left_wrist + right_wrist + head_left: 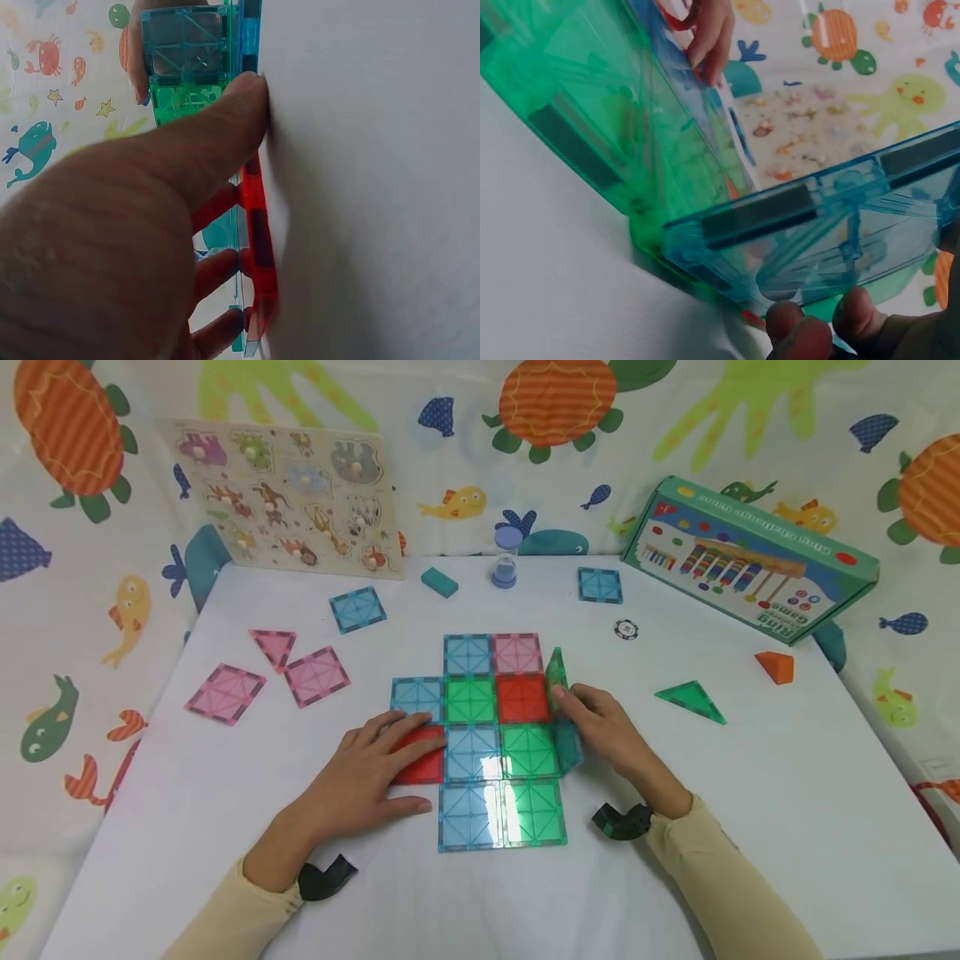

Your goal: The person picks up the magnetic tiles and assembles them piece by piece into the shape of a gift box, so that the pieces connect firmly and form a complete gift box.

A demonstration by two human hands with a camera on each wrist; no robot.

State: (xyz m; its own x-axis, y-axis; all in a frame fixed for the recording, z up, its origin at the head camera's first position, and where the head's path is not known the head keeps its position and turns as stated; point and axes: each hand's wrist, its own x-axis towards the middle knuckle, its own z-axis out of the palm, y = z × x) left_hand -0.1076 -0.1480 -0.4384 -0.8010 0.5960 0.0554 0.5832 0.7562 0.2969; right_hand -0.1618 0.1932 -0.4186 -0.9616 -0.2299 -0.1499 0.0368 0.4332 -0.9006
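Observation:
Magnetic tiles lie flat and joined in the middle of the table, among them a blue tile (471, 814), a pink tile (517, 653) and a green tile (534, 814). My left hand (367, 768) rests with spread fingers on the red tile (423, 768) and reaches the blue tile (417, 692) behind it. On the right edge of the layout, a green tile (556, 667) and a blue tile (570, 747) stand up. My right hand (603, 722) pinches the upright blue tile (855, 232), fingertips (856, 307) low against it in the right wrist view.
Loose pink tiles (317, 677) and a blue tile (357, 609) lie left. A teal block (439, 582), an hourglass (506, 557) and another blue tile (600, 585) are behind. To the right are a green triangle (692, 701), an orange block (775, 667), a game box (750, 560). An animal puzzle board (292, 502) leans back left.

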